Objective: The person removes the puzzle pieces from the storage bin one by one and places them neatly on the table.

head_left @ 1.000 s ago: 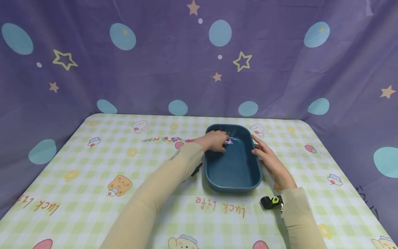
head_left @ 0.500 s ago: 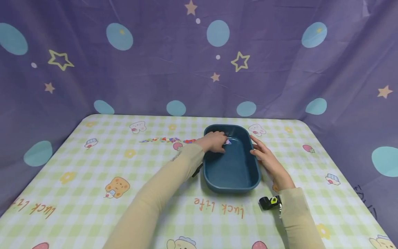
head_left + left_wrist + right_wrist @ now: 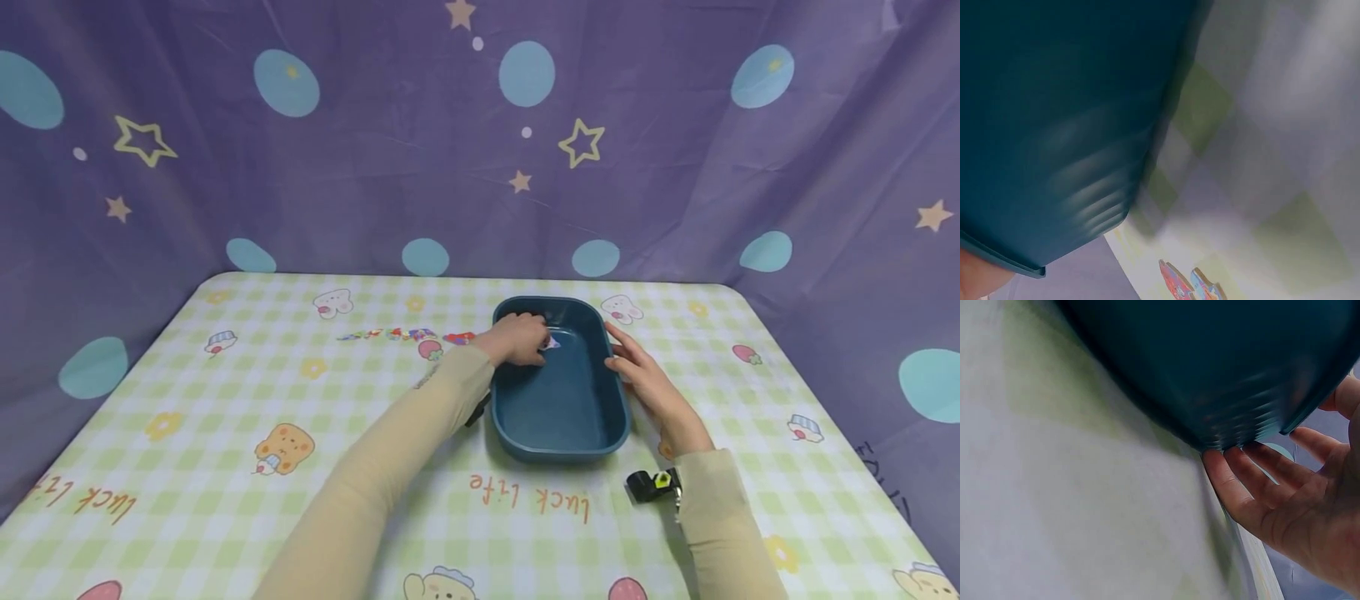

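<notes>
A deep dark teal plastic bin [image 3: 558,417] stands at the middle of the table. My left hand [image 3: 517,337] reaches over its left rim, with fingers curled down inside. A small purple-and-white flat piece [image 3: 554,342] shows at these fingertips, and the fingers seem to pinch it; the exact contact is hidden. My right hand [image 3: 656,392] holds the bin's right side, thumb at the rim. In the right wrist view, the fingers [image 3: 1260,478] of that hand lie along the outer wall. The left wrist view shows mostly the bin's outer wall [image 3: 1072,125].
A row of colourful flat pieces [image 3: 393,335] lies left of the bin, some partly behind the left arm. Two of these pieces [image 3: 1175,281] appear in the left wrist view. The checked tablecloth [image 3: 187,500] spreads around, with a purple curtain [image 3: 375,167] behind.
Both hands stay at the bin, with only slight movement of the left fingers. The whole head view has shifted a little.
</notes>
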Demonstrator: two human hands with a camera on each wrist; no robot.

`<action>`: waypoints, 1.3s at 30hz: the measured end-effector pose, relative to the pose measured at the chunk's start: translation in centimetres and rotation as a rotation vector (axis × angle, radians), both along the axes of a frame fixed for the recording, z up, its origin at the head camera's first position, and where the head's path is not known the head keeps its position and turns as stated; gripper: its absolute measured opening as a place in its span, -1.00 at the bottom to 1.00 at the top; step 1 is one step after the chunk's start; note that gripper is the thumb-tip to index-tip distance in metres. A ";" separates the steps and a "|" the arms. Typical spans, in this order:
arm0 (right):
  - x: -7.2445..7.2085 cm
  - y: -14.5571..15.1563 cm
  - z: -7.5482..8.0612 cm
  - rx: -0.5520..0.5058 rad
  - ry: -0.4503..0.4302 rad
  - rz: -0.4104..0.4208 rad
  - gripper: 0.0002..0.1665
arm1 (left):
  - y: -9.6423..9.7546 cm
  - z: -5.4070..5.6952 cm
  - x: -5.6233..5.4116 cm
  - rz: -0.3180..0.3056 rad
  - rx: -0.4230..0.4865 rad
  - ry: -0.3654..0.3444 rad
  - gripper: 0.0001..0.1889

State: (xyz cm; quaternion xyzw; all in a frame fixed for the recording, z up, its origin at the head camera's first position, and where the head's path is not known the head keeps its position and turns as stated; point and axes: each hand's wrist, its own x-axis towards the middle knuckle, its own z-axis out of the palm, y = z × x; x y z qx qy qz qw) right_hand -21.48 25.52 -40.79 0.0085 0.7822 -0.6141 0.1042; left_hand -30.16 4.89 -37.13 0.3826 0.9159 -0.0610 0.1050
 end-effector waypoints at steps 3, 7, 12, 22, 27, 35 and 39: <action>0.0 0.1 0.1 0.001 0.004 0.004 -0.26 | 0.1 0.0 -0.1 -0.002 0.024 0.015 -0.69; 0.1 0.0 0.2 0.001 0.005 0.008 -0.27 | 0.1 -0.1 -0.1 -0.002 0.021 0.017 -0.73; 0.2 -0.1 0.4 0.002 0.001 0.004 -0.27 | 0.1 -0.2 -0.1 0.001 0.051 0.015 -0.77; 0.2 -0.1 0.5 0.004 -0.008 0.000 -0.26 | 0.1 -0.3 -0.1 0.020 0.097 -0.027 -0.87; 0.3 -0.2 0.2 -0.006 0.001 0.007 -0.26 | 0.0 -0.4 0.0 0.030 0.089 -0.056 -0.91; 0.2 -0.1 0.1 -0.003 0.010 0.005 -0.26 | -0.1 -0.3 0.2 0.020 0.107 -0.029 -0.91; 0.2 -0.2 0.1 -0.008 0.011 0.008 -0.26 | -0.3 0.0 0.3 0.009 0.167 0.007 -0.88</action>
